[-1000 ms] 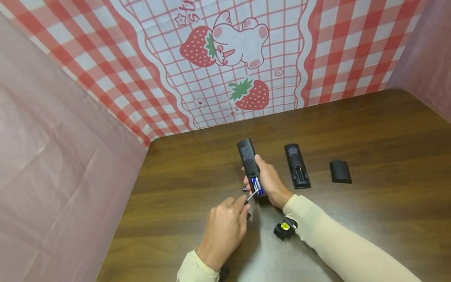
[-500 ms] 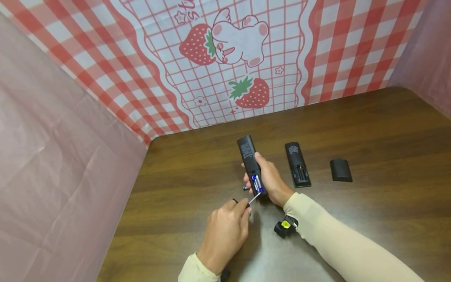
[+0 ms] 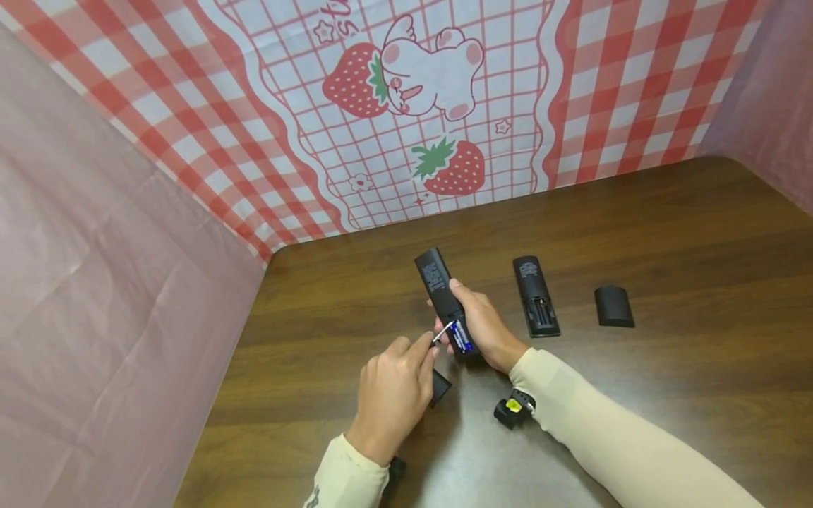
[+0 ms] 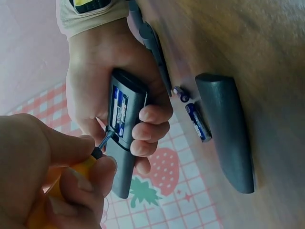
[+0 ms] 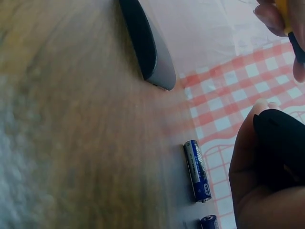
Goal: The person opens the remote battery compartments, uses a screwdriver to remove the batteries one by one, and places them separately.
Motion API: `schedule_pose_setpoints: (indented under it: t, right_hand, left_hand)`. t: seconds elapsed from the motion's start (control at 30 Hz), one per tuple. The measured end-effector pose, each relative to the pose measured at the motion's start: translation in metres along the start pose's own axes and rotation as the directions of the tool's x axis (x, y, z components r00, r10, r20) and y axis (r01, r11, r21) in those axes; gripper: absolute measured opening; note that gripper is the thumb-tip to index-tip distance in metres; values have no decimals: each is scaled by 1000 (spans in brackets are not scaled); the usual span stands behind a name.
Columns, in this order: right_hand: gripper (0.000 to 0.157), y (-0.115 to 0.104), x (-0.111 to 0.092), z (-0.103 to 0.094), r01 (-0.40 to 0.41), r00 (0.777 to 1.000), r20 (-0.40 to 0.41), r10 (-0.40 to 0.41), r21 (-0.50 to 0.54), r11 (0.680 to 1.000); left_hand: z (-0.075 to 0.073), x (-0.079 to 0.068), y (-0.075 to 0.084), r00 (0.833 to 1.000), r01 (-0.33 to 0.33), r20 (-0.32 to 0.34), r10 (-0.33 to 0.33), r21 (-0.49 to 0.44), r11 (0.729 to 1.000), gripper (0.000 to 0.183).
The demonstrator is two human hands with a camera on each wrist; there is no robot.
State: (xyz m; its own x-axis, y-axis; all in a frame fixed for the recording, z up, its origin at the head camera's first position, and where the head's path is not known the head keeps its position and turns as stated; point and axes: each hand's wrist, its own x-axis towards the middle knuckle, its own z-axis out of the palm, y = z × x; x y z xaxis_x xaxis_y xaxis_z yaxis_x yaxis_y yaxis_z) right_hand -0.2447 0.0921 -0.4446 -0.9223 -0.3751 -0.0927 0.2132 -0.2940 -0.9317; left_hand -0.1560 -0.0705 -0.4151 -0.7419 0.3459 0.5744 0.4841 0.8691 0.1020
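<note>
My right hand (image 3: 485, 328) grips a black remote control (image 3: 438, 282), its back facing up and its battery bay uncovered. Two blue-and-silver batteries (image 4: 119, 109) lie side by side in that bay. My left hand (image 3: 394, 388) holds a screwdriver (image 4: 86, 167) with a yellow handle and a thin metal shaft. In the head view the shaft's tip is at the bay's upper end, right by the battery ends. Under the left hand, a black battery cover (image 3: 440, 388) lies on the table, partly hidden.
Two loose AAA batteries, one an upright-labelled blue battery (image 5: 197, 171), lie on the wooden table (image 3: 317, 317). To the right are a second remote control (image 3: 536, 296) with a bare battery bay and another cover (image 3: 614, 306). A checked cloth (image 3: 254, 141) hangs behind.
The screwdriver tip has gone from the lower end of the batteries to the upper end. The remote's far end has swung left, and the left hand has shifted left, baring more of the cover.
</note>
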Motion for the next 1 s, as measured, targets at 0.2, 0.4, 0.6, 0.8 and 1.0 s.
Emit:
schedule_pose_setpoints:
  t: [0.2,0.4,0.6,0.8,1.0]
  right_hand:
    - [73,1,-1,0,-8,1000,8,8,3,1000]
    - [71,0,-2,0,-14,1000,4,14,-10,1000]
    - [70,1,0,-1,-14,1000,9,14,-15,1000]
    - [70,1,-1,-3,-8,1000,16,8,-49,999]
    - [69,1,0,-4,9,1000,20,-8,-71,997]
  left_hand:
    - [1,1,-1,1000,0,23,0,8,1000,17]
    - [1,2,-3,999,-15,39,15,9,1000,12]
    - [-1,9,-11,995,-51,88,52,-17,999,13]
    - [-4,14,-17,989,-71,129,75,-31,997,15]
    - [-3,14,-17,989,-74,125,78,-34,997,15]
